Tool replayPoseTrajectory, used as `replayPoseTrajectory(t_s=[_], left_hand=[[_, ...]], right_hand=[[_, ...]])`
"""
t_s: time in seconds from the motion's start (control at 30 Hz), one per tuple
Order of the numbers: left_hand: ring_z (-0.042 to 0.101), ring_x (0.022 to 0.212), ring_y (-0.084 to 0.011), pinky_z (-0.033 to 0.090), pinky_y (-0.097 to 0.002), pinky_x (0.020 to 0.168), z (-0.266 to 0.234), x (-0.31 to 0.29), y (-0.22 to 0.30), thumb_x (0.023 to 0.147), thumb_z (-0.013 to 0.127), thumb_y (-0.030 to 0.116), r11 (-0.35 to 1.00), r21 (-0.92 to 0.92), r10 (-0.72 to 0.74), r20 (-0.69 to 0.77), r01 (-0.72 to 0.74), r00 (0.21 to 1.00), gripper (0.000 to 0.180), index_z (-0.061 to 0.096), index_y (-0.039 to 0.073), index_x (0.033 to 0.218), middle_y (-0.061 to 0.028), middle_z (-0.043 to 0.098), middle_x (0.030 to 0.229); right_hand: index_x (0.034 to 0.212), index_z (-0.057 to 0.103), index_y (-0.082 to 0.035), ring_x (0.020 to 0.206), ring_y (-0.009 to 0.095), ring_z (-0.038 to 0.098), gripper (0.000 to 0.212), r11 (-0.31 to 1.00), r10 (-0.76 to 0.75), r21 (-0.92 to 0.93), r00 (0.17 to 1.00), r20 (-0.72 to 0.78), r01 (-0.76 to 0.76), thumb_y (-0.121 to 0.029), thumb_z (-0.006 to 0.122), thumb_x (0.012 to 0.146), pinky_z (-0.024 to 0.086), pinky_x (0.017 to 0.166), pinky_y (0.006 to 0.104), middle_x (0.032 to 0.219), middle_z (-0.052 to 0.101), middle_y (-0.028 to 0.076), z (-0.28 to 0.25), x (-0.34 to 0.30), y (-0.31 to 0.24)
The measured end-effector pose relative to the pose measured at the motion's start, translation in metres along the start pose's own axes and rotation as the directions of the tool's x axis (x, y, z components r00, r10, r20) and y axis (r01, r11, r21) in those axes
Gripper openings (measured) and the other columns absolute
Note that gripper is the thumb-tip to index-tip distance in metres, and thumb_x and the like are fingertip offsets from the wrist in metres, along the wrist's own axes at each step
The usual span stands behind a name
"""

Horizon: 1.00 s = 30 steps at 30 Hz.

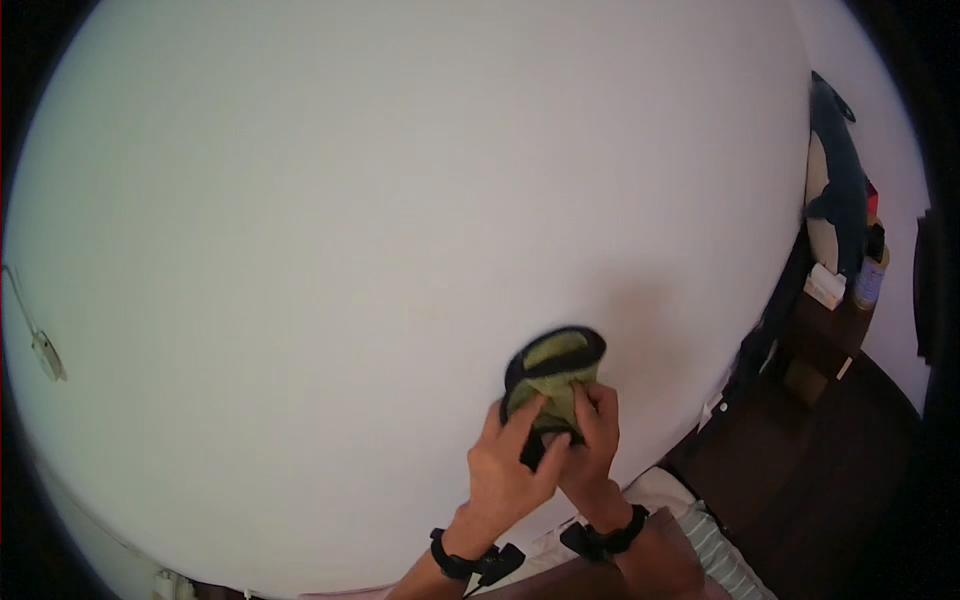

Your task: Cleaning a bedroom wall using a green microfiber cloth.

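In front of a pale wall I hold up a small green fabric item with black edging (pixel 556 350); its exact kind is hard to make out. My left hand (pixel 508 472) grips its lower left side, fingers bent over the green cloth. My right hand (pixel 592 432) pinches the lower right side, close beside the left. An opening or fold shows along the item's top, rimmed in black. Its lower part is partly hidden behind my fingers. Each wrist wears a black strap with a small black box on it.
The wide white wall (pixel 350 200) fills most of the view. At the right, a large blue-and-white plush animal (pixel 838 165) leans above a dark cabinet (pixel 822 325) bearing a tissue pack (pixel 826 286) and a can (pixel 869 280). Striped bedding (pixel 722 548) lies below; a corded white device (pixel 46 356) hangs left.
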<state>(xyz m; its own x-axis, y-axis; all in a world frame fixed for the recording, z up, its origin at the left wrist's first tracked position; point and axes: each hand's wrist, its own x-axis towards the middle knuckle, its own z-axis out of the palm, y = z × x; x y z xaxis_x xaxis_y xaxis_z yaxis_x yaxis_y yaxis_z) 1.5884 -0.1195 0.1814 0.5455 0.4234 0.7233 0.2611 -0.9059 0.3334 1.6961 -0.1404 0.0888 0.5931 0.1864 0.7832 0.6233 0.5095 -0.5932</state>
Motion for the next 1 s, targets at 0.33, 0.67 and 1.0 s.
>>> replayPoseTrajectory(t_s=[0.33,0.67,1.0], left_hand=[[0.054,0.121,-0.0497,0.046,-0.0553,0.104,-0.026,0.038,-0.004,0.083,0.07,0.012,0.982,0.151,0.15,-0.244,-0.115,0.958,0.068,0.05,-0.007,0.145,-0.0354,0.051,0.136],[0.057,0.112,-0.0498,0.051,-0.0516,0.096,0.044,-0.057,-0.028,0.081,0.081,0.012,0.997,-0.055,-0.054,0.121,0.061,0.991,0.066,0.057,-0.005,0.14,-0.033,0.057,0.129],[0.052,0.134,-0.033,0.043,-0.0453,0.113,0.036,-0.01,-0.007,0.091,0.073,0.016,0.971,-0.112,-0.227,-0.139,0.212,0.964,0.074,0.044,-0.003,0.156,-0.0207,0.053,0.143]], right_hand=[[0.147,0.061,-0.007,0.115,0.037,0.057,0.064,0.983,-0.182,-0.013,0.983,0.004,0.182,-0.013,0.073,0.084,0.05,0.097,0.047,0.131,0.056,0.019,0.035,0.08,-0.057],[0.148,0.056,-0.004,0.118,0.04,0.055,0.058,0.98,0.198,0.02,0.98,0.008,-0.198,-0.02,0.071,0.094,0.051,0.098,0.0494,0.133,0.052,0.022,0.004,-0.066,0.026],[0.148,0.059,-0.006,0.12,0.039,0.057,0.063,0.997,-0.006,0.075,0.999,-0.045,0.009,-0.016,0.069,0.086,0.049,0.103,0.0483,0.133,0.057,0.018,0.02,0.021,0.002]])
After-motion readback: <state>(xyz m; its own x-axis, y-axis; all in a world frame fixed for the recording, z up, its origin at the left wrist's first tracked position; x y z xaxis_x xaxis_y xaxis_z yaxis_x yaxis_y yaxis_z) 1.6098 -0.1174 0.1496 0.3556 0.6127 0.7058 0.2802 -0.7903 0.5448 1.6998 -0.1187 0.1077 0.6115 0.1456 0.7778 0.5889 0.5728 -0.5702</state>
